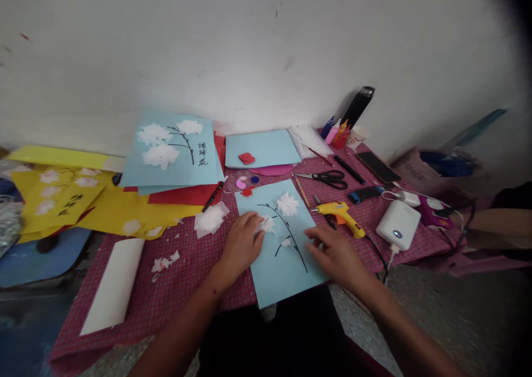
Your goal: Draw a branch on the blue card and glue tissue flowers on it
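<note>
A light blue sheet [270,277] with a drawn dark branch lies at the table's front edge. White paper petals form a full flower [287,204] at its top and a second flower [269,224] on its left; a small white piece [286,242] sits lower down. My left hand [244,239] is at the left flower, fingers bent over its edge; whether they pinch a petal is too small to tell. My right hand [332,250] hovers by the sheet's right edge, fingers loosely apart, holding nothing. White petals [211,219] are piled left of the sheet.
A yellow glue gun [341,216], scissors [328,178], a cutter [366,194] and a white power bank [398,225] lie on the right. Behind stand paint bottles [341,136] and a black cylinder [358,106]. A finished flower picture [170,172] lies back left, a rolled paper [113,285] front left.
</note>
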Demonstrator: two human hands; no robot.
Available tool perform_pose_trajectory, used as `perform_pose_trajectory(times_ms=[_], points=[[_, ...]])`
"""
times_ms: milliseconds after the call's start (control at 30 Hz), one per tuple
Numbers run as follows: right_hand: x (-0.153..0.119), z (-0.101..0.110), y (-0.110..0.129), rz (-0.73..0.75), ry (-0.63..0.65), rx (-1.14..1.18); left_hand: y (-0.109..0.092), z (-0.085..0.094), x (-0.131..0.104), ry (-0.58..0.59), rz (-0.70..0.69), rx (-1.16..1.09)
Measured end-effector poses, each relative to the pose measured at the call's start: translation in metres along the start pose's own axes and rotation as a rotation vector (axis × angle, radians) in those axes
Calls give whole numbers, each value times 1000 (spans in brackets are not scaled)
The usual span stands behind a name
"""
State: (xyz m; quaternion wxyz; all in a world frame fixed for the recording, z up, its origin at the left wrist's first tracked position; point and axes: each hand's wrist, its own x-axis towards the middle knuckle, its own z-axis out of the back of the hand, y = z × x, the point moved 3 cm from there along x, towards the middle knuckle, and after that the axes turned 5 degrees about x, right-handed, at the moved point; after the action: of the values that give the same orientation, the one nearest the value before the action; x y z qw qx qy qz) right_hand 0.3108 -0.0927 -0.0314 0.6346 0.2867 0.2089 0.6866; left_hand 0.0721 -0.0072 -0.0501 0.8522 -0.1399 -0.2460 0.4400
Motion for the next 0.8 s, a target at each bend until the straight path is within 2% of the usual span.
perform_pose_trajectory(times_ms=[67,133,233,333,433,567,800], points=[[4,-23,14,-24,75,40,1,-1,-1,-12,-3,-5],[10,-35,20,-46,88,-16,2,-2,-2,-18,-8,-9],[17,-40,25,-47,100,-106,2,-2,-1,-23,-10,-13],[19,-44,33,-36,97,-91,2,-2,0,-30,-9,-25],[21,-55,48,-30,49,-110,2,-2,1,-42,-14,-33],[26,-71,63,-46,4,-247,3,-2,0,-44,-11,-43],[32,-78,64,-31,-8,-350,3,-1,1,-23,-9,-77]])
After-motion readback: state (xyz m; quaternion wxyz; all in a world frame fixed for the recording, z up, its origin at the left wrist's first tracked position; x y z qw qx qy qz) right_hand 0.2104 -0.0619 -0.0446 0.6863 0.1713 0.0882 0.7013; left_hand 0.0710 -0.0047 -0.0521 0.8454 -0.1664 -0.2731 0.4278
